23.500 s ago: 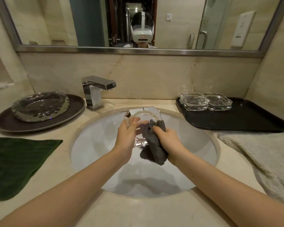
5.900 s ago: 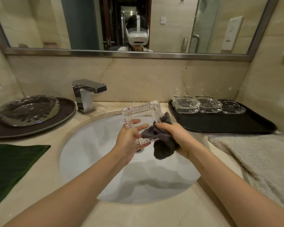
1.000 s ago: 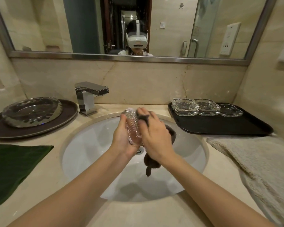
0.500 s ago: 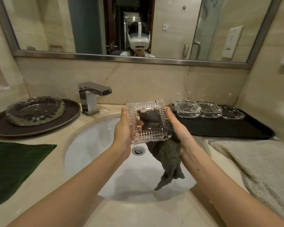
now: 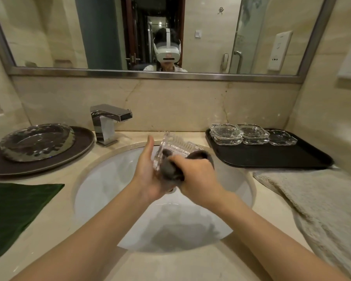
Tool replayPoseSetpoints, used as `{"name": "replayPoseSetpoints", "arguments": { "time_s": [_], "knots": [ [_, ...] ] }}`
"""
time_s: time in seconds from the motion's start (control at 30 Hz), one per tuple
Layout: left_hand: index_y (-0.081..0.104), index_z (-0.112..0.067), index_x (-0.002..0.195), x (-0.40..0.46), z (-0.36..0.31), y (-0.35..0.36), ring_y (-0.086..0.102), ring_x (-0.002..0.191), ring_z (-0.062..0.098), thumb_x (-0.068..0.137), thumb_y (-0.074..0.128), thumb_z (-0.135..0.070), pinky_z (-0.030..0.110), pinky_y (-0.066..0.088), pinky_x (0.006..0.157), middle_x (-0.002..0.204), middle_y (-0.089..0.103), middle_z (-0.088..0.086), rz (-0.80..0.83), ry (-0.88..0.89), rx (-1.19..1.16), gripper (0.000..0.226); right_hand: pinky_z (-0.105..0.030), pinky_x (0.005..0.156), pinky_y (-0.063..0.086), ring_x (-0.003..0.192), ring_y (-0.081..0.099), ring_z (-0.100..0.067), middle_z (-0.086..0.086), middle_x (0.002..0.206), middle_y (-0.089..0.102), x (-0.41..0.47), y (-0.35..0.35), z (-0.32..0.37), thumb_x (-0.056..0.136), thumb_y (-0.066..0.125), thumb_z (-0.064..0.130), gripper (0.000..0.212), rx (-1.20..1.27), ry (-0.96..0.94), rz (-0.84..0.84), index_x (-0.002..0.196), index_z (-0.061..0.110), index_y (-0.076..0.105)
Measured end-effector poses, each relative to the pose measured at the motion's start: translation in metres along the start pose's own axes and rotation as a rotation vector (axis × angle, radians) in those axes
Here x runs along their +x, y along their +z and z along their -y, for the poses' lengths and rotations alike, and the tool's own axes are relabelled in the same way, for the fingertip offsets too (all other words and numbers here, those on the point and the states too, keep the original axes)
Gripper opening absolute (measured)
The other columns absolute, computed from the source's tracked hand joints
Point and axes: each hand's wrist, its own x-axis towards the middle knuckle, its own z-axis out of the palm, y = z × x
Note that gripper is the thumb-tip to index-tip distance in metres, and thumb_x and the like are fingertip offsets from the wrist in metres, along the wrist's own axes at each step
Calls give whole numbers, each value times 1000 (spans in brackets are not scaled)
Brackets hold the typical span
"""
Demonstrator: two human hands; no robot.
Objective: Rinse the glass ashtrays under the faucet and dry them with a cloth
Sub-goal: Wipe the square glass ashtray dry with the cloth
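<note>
Over the sink (image 5: 93, 179), my left hand (image 5: 150, 175) cradles the ashtray (image 5: 176, 149) tilted so my right hand (image 5: 197, 177), clenching the cloth (image 5: 168, 169), reaches inside.

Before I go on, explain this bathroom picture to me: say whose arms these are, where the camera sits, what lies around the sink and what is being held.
There is no machine here. The arms belong to a person wearing a camera on the head; the mirror shows the headset. The single view looks forward and down over a white sink.

The left hand holds a ribbed square glass ashtray over the basin. The right hand grips a dark grey cloth and presses it against the ashtray.

No water shows at the chrome faucet. Left of it, a large glass dish sits on a round dark tray, with a green cloth nearer. On the right, a black tray carries three smooth glass ashtrays, beside a beige towel.
</note>
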Motion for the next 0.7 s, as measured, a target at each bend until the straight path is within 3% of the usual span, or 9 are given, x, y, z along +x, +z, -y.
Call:
{"name": "replayPoseSetpoints", "arguments": {
  "time_s": [0.07,0.13,0.23,0.3,0.37,0.43,0.53,0.63,0.7],
  "knots": [
    [64,-12,88,-4,-3,-6,63,67,24,83,57,-51,33,56,65,77,61,7,5,5,39,39,-22,41,43,59,65,-20,4,66,68,-6,7,2,53,74,12,31,-43,-118,96,83,16,65],
    [60,-6,69,-2,-3,-12,60,57,21,87,55,-30,27,55,54,66,56,7,-10,21,68,30,-27,48,49,69,67,-16,4,72,69,-5,6,1,58,76,18,25,0,-178,124,80,14,66],
    [57,-5,78,0,-5,-12,58,62,19,86,43,-19,30,51,65,68,58,7,43,70,23,21,-34,70,53,80,67,-21,-2,78,70,0,1,-14,74,61,31,24,-42,-233,46,73,8,68],
    [55,-4,81,2,-4,-10,54,54,17,86,35,-14,30,47,61,64,56,8,66,129,29,23,-43,99,39,93,63,-20,0,87,70,0,-3,-28,83,53,34,29,-119,-205,42,82,8,68],
    [53,-5,84,4,-2,-9,52,49,15,87,33,-7,29,47,57,59,55,7,53,197,67,20,-49,111,14,109,57,-18,2,103,68,-1,-3,-32,87,45,36,34,-184,-127,113,98,12,66],
    [51,-6,90,5,1,-8,45,42,12,85,32,-1,26,44,51,54,48,3,42,271,151,20,-57,108,20,118,53,-20,1,116,65,-2,3,-27,87,39,38,43,-268,-40,182,110,12,64],
    [50,-7,92,13,4,-9,47,55,16,83,36,5,27,41,51,66,50,6,-33,417,300,21,-61,99,33,122,53,-22,-2,121,63,-3,13,-17,85,34,37,52,-348,81,247,118,8,62],
    [47,-7,80,11,6,-8,46,57,20,82,38,8,28,39,51,67,48,9,-106,469,286,18,-44,103,36,115,58,-22,-5,110,68,2,15,-14,81,33,34,50,-304,42,205,108,8,66],
    [48,-4,88,11,2,-8,47,57,22,81,39,7,24,41,45,65,51,10,-137,467,243,16,-30,91,35,99,61,-19,-3,93,72,3,14,-8,77,36,32,43,-249,6,136,95,12,70]
  ]
}}
